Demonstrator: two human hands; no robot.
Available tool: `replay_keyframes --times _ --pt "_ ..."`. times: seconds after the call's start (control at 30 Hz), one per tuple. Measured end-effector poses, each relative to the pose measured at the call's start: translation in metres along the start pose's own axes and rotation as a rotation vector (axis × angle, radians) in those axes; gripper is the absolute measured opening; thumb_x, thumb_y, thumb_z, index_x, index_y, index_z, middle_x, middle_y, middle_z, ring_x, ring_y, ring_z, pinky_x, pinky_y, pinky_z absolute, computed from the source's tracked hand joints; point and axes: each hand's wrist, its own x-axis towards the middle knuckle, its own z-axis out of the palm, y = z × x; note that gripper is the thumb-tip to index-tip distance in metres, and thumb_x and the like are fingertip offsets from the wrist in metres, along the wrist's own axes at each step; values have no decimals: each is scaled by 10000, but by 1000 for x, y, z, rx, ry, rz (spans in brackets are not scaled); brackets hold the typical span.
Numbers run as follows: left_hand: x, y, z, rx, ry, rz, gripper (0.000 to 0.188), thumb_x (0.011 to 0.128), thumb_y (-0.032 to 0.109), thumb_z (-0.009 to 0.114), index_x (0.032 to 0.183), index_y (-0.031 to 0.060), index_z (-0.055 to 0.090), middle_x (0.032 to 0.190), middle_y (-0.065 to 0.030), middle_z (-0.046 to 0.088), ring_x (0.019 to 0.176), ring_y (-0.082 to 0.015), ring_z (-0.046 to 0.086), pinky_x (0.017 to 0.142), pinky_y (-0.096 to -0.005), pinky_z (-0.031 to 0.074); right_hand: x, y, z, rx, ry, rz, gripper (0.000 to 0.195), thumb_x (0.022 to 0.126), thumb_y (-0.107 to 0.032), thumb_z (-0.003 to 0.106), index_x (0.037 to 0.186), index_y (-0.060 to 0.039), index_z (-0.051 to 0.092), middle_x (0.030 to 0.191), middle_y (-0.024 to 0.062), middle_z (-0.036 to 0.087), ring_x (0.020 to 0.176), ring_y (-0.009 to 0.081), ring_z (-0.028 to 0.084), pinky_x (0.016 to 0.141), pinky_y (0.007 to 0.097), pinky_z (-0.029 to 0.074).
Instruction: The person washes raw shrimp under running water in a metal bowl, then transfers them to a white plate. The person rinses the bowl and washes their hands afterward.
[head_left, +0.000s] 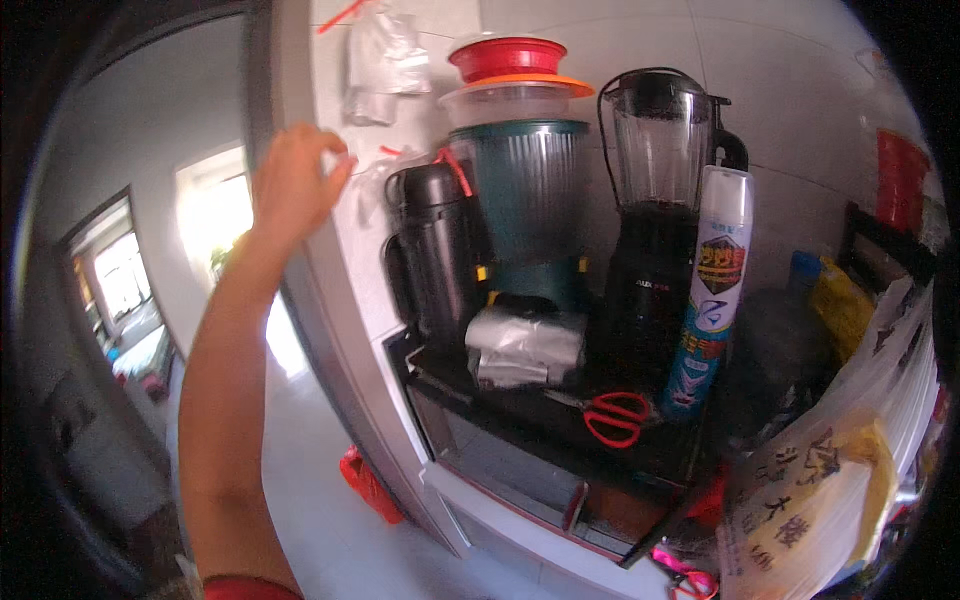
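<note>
My left hand (300, 180) is raised beside the door frame, fingers curled loosely, a small gap between thumb and forefinger, nothing visible held. My right hand is out of view. Clear plastic bags (386, 52) hang on the wall to the right of my left hand. A black vacuum flask (435, 255) stands on a black shelf unit (480, 409), beside a dark green ribbed container (532, 187) with a red bowl (510, 60) on the stack above. Red-handled scissors (615, 420) and a folded silvery-clear plastic bundle (525, 345) lie in front.
A blender (660, 150) and an aerosol can (712, 285) stand at the shelf's right. A printed plastic bag (817, 480) bulges at the lower right. The door frame (330, 322) rises at the left, with a red bag (367, 484) on the floor near its foot.
</note>
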Motion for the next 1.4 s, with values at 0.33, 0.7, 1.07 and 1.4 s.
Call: replay_keyframes --times 0.33,0.7,1.07,1.4 --pt "158 -40 103 184 511 158 242 767 195 613 971 66 627 1067 -112 560 991 -291 504 869 -412 386 -82 -64 33 179 78 482 292 791 -325 530 805 -53 634 833 142 645 798 292 622 681 427 467" --pt "180 -47 134 557 234 58 285 764 268 671 1030 170 646 1074 -40 537 1103 -211 462 901 -410 380 -115 -81 63 255 96 646 290 794 -324 528 818 -52 626 837 144 640 800 293 618 686 426 464" --pt "173 -56 139 383 601 375 239 778 272 643 998 180 625 1002 -31 561 960 -217 535 809 -414 416 -131 -81 103 299 99 695 289 797 -323 527 831 -51 619 841 145 635 801 294 614 690 425 460" --pt "-121 113 157 -887 -58 610 126 656 156 703 671 101 591 768 -52 563 768 -232 516 787 -416 362 -117 -62 97 265 98 674 288 800 -322 526 842 -50 612 845 147 631 803 295 611 695 424 457"
